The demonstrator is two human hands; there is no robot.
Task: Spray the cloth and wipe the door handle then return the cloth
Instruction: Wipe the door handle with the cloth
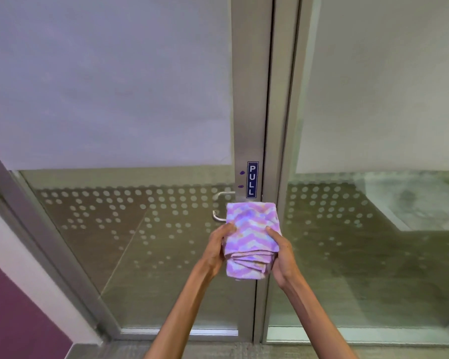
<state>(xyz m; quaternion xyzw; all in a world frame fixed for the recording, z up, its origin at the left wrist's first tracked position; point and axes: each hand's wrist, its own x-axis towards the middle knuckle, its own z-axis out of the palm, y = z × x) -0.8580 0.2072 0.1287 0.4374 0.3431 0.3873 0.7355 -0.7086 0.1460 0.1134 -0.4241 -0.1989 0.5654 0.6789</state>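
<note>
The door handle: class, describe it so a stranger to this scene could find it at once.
Start at the brushed-metal door frame between the two glass panels and drop to the blue vertical PULL sign. Just below and left sits the curved silver metal door handle, partly hidden by the folded pink-and-lilac zigzag cloth; it alone juts out.

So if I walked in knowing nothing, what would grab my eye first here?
Probably the folded pink and purple zigzag cloth, held up in the middle by the left hand and right hand. Just above it a blue PULL sign runs down the metal door frame. The curved silver door handle peeks out at the cloth's left, against glass dotted with frosted circles.
</note>
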